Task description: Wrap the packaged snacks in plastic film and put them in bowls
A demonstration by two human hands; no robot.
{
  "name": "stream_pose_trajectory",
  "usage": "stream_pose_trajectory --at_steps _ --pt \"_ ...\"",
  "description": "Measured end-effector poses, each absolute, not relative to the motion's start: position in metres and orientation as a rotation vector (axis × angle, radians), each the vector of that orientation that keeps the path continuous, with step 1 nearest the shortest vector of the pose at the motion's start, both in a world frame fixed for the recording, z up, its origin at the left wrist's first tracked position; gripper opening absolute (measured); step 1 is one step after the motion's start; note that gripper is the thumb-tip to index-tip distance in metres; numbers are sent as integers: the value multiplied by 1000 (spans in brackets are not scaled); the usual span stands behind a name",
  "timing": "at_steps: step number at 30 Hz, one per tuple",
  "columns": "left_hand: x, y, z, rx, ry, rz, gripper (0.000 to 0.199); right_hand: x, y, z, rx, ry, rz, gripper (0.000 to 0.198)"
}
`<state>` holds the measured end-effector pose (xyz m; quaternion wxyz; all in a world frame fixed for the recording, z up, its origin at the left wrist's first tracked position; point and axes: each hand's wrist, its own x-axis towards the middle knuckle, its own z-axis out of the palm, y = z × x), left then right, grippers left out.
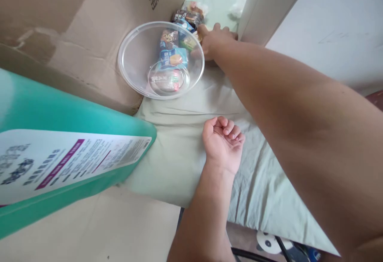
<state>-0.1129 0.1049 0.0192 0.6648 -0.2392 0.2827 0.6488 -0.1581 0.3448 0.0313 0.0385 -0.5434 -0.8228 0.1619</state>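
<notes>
My left hand [224, 144] is palm up above the pale green sheet, fingers loosely curled, the palm bare. My right hand [216, 41] reaches away to the packets beside the clear plastic bowl [131, 60], its thumb and fingers apart; its underside is hidden. Several wrapped snacks show in and behind the bowl: a blue packet [174, 57], a clear one with red and green marks [167, 80] and a brown one [170, 38]. Through the clear wall I cannot tell which lie inside. Past the rim is a dark packet [189, 17], with a clear-wrapped snack [195, 7] behind it.
A large cardboard box [98, 26] stands at the left behind the bowl. A green jug with a white label [89, 114] juts in from the left. A white panel [275, 10] edges the right side. Below the sheet [254, 182] are a panda print [267, 243] and dark tubing [251, 254].
</notes>
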Motion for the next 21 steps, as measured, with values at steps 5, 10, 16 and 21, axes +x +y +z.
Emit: stream_pose_trajectory --at_steps 5,10,16,21 --pt "-110 103 20 -545 626 1460 32 -155 333 38 -1601 -2459 520 71" --pt "-109 102 23 -540 640 1476 32 -149 335 38 -1593 -2464 631 93" --pt "-110 102 22 -521 654 1474 27 -144 341 28 -1625 -2483 618 76" --pt "-114 101 23 -533 650 1471 27 -146 335 25 -1610 -2385 557 53"
